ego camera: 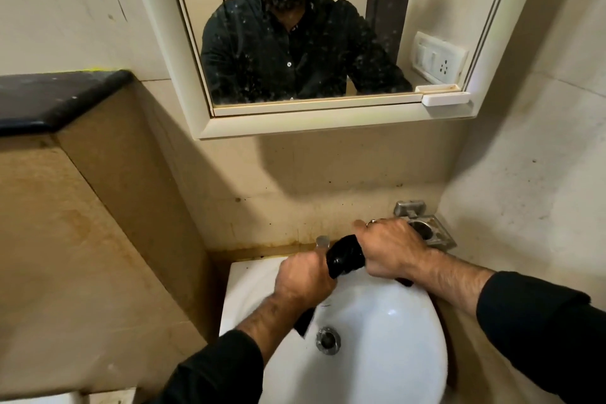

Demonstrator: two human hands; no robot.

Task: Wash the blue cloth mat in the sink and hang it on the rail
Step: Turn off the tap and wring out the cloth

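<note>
The wet cloth mat [345, 258] looks dark, almost black, and is twisted into a thick roll above the white sink [387, 331]. My left hand [303, 275] grips its near end, and a loose corner hangs below my wrist near the drain [328, 339]. My right hand [388, 251] grips the far end, with a ring on one finger. Most of the mat is hidden inside both fists. No rail is in view.
A tap top [322, 241] stands behind the mat at the sink's back edge. A metal holder [433, 233] is fixed to the wall at right. A mirror [311, 26] hangs above, and a dark stone ledge [55, 98] lies at left.
</note>
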